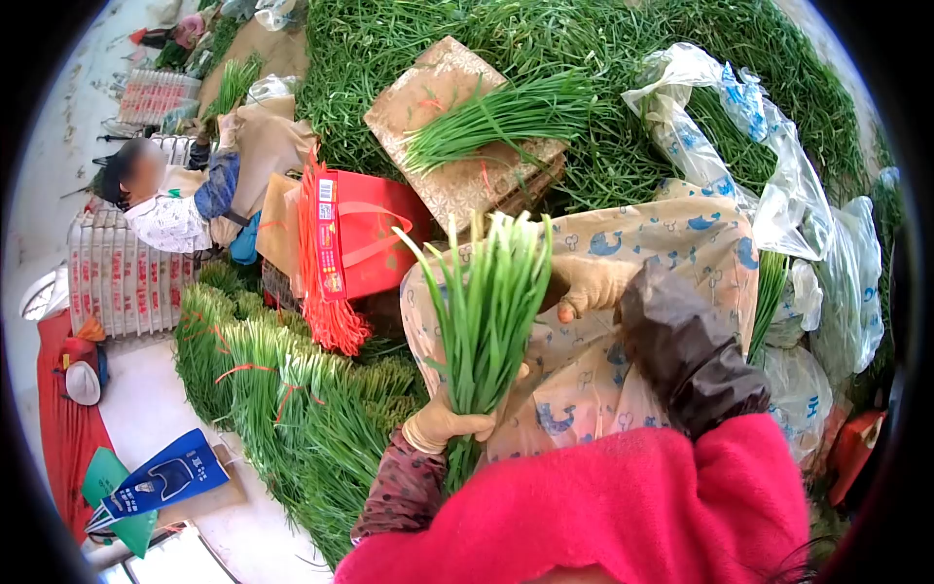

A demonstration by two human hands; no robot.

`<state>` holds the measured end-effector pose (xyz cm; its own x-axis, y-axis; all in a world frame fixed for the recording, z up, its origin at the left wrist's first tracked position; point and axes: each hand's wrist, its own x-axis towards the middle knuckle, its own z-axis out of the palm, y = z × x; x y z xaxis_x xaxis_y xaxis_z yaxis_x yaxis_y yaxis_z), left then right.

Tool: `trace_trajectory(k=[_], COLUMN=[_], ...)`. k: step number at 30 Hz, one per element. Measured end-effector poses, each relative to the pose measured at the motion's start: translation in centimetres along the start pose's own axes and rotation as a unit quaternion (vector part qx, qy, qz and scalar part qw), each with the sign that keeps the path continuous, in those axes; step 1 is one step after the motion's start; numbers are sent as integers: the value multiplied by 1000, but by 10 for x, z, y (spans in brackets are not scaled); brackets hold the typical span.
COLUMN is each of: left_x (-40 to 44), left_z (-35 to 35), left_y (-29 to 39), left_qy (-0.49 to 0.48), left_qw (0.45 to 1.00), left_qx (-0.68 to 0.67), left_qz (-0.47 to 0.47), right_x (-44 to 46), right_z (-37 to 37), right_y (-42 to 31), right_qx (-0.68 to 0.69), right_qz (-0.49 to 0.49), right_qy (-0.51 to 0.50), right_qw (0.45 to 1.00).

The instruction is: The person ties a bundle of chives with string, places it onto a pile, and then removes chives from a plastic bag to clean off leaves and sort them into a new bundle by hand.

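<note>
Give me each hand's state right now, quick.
Left hand: closed around a bunch of green stalks.
Right hand: beside the bunch's upper part, fingers partly hidden; whether open or closed cannot be told.

Green stalk bunch, roughly upright, pale ends up, fanning apart.

Red characters are lining the white boxes, a barcode and QR code are marking the red box, but nothing's reading clearly!
</note>
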<state>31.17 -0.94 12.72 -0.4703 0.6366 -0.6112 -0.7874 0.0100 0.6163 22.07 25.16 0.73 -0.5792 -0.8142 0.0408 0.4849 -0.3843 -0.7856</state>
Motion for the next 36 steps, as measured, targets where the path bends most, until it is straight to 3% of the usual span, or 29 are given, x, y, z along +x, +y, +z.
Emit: trace_trajectory(k=[1, 2, 3, 5, 6, 9, 11, 13, 14, 15, 18, 20, 21, 23, 25, 27, 29, 30, 32, 33, 35, 36], left_x=[4, 4, 6, 8, 14, 16, 15, 12, 4, -4, -26, -34, -32, -18, 8, 42, 66, 72, 83, 85, 84, 80], left_z=[4, 8, 5, -3, -2, -1, -6, -7, -8, -9, -5, -15, -11, 7, 33, 48, 58, 56, 55, 50, 36, 39], left_y=[3, 9, 4, -13, -5, -11, -17, -8, 3, 13, 47, 56, 57, 62, 58, 54, 29, 28, 27, 21, 12, 20], left_qy=[-30, -11, -11, 59, 31, 26, 16, -54, -65, -68, 68, 215, 216, 325, 295, 215, 258, 256, 273, 271, 156, 144], left_qw=[999, 999, 999, 966, 946, 918, 923, 902, 902, 900, 903, 874, 874, 795, 790, 742, 825, 826, 891, 893, 963, 971], left_qx=[12, 30, 30, 236, 269, 369, 366, 422, 403, 405, 420, 433, 433, 504, 504, 593, 483, 482, 348, 344, 166, 167], left_qz=[1, -39, -40, -91, -178, -141, -120, -74, -141, -144, -48, -47, -48, 95, 186, 227, 140, 141, 104, 103, 141, 95], right_x=[6, -1, -1, -1, -1, -6, -4, -4, -5, -5, -7, -4, -2, 0, 5, 9, 10, 7, -5, -11, -18, -19], right_z=[16, 31, 33, 33, 22, 18, 20, 16, 15, 15, 19, 24, 27, 31, 34, 48, 59, 61, 53, 46, 38, 38], right_y=[-4, -15, -13, -4, -3, -2, -4, -9, -9, -9, -16, -21, -23, -21, -11, -19, -23, -24, -36, -40, -48, -54], right_qx=[105, 161, 161, 232, 225, 278, 314, 314, 324, 326, 308, 299, 288, 298, 246, 232, 149, 114, 94, 74, 85, 53], right_qz=[-44, -74, -75, -133, -90, -81, -105, -77, -67, -70, -73, -80, -87, -90, -96, -130, -119, -90, -59, -29, -30, -14], right_qy=[-5, 64, 63, 159, 111, 104, 95, 26, 14, 17, 36, 45, 54, 49, 151, 199, 271, 307, 285, 258, 266, 289], right_qw=[993, 982, 982, 950, 964, 952, 939, 946, 944, 943, 948, 950, 952, 949, 953, 943, 944, 940, 952, 963, 960, 956])
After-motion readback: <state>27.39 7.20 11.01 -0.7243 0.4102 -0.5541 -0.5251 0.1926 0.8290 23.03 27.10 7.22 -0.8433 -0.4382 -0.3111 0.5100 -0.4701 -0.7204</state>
